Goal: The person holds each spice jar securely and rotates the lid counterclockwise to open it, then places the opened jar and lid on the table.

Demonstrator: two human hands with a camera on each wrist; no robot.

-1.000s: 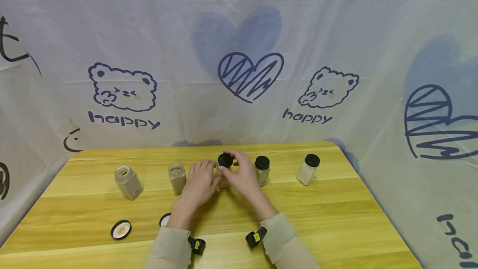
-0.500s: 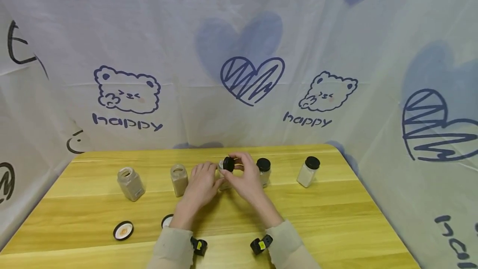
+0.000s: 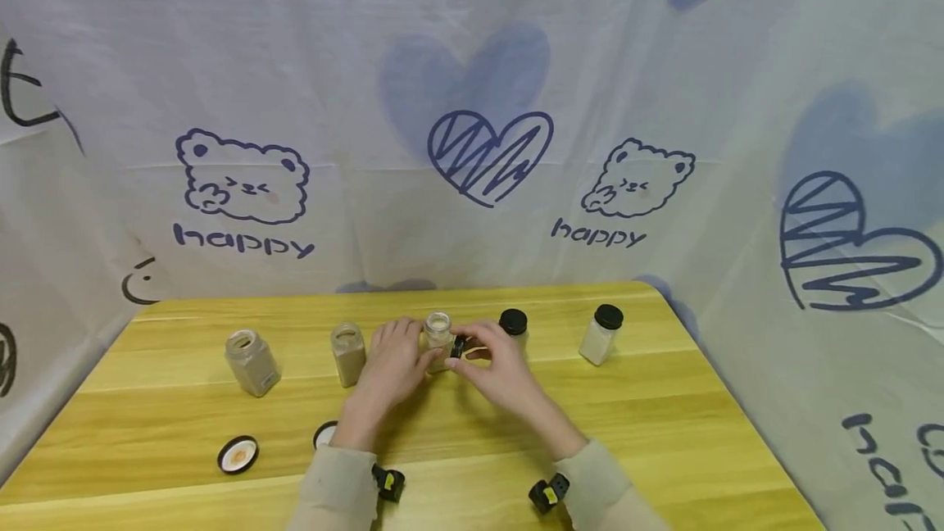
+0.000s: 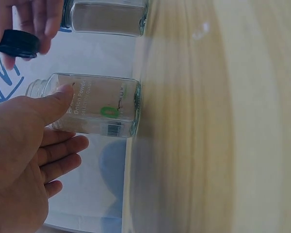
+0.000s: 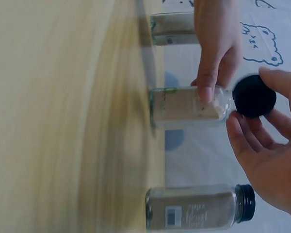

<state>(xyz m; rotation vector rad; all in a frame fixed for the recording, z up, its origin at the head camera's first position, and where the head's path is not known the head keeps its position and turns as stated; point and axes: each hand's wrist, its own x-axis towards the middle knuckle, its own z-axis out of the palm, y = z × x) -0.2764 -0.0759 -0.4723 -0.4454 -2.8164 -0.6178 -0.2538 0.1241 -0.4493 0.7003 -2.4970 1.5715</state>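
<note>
- While the right hand (image 3: 501,363) pinches a black lid (image 5: 254,95) between thumb and fingers, the left hand (image 3: 396,359) grips the middle jar (image 4: 104,104), thumb across its front, fingers behind.
- Middle jar: glass, marked "Onion Powder", upright at the far middle of the tabletop (image 3: 664,449), mouth uncovered; black lid apart from it, just to the right.
- Handling, as judged: left grip best firm and low, so that the base sits flat; black lid best drawn clear without brushing the capped jar (image 3: 514,322) close by on the right.
- Partly hidden: body of the capped jar, behind the right hand; one loose lid (image 3: 323,434), left and near, overlapped by the left forearm (image 3: 357,428).
- Hard to make out: inner face of the black lid, shown in no view; contents of the middle jar, perhaps a pale powder, fill level uncertain.
</note>
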